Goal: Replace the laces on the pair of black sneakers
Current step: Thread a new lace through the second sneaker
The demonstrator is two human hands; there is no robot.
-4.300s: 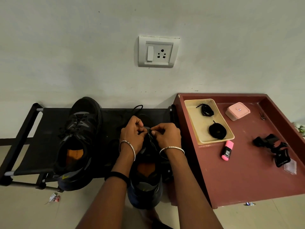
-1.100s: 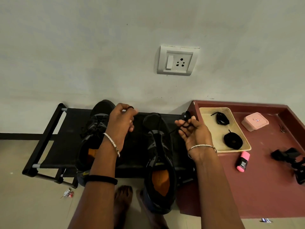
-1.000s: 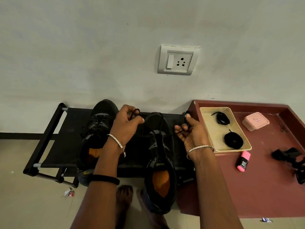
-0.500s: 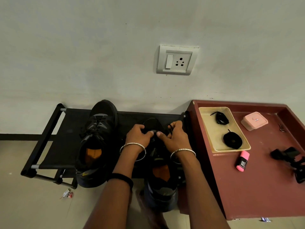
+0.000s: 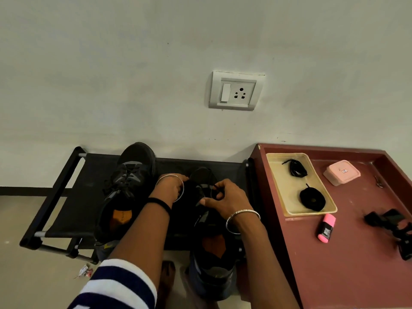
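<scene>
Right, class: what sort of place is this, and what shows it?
Probably a room in a home: a low black fabric shoe rack, a white wall socket with switch, and a dark red wooden table.

White socket plate [image 5: 236, 90], one switch and one three-pin outlet, fixed to the grey wall at 1 o'clock of frame centre. Black fabric-topped rack [image 5: 73, 197] stands against the wall at 8 o'clock. Maroon rimmed table [image 5: 356, 270] at 4 o'clock, just beside the rack's end. On it: cream tray [image 5: 275, 186]; pink lidded box [image 5: 341, 172] at the tray's 3 o'clock; pink highlighter [image 5: 326, 228] at its 6 o'clock; black clip-like items [image 5: 390, 226], type unclear. Crumpled wrapper [image 5: 85, 270] on the floor at 7 o'clock.
</scene>
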